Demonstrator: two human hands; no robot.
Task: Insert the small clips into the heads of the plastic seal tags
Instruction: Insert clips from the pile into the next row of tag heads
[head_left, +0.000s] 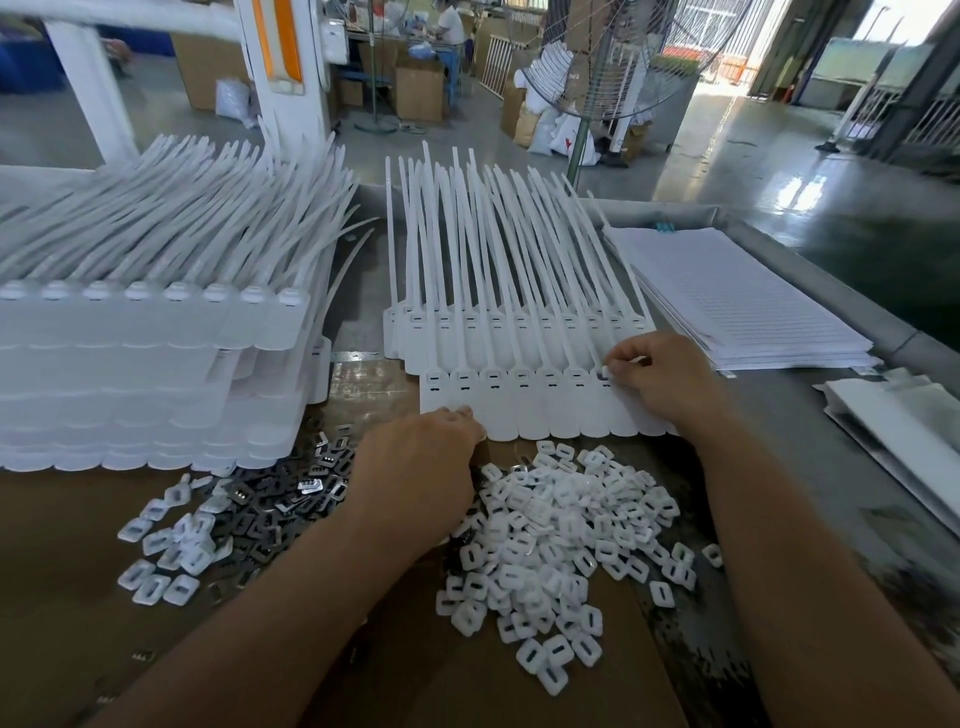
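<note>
A joined strip of white plastic seal tags (519, 405) lies flat in the middle, tails pointing away, with several heads in a row near its front. My right hand (660, 379) pinches a small clip against the head at the right end of that row. My left hand (415, 467) rests fingers-down on the strip's front left edge. A heap of white clips (561, 540) lies just in front of the strip. Dark metal clips (280, 504) mixed with a few white ones lie to the left of my left hand.
A tall stack of seal tag strips (156, 364) stands at the left. Lined white sheets (727, 296) lie at the right, with a folded white bag (893, 410) beyond. Brown cardboard (78, 571) covers the table. A fan (597, 62) and a seated person are in the background.
</note>
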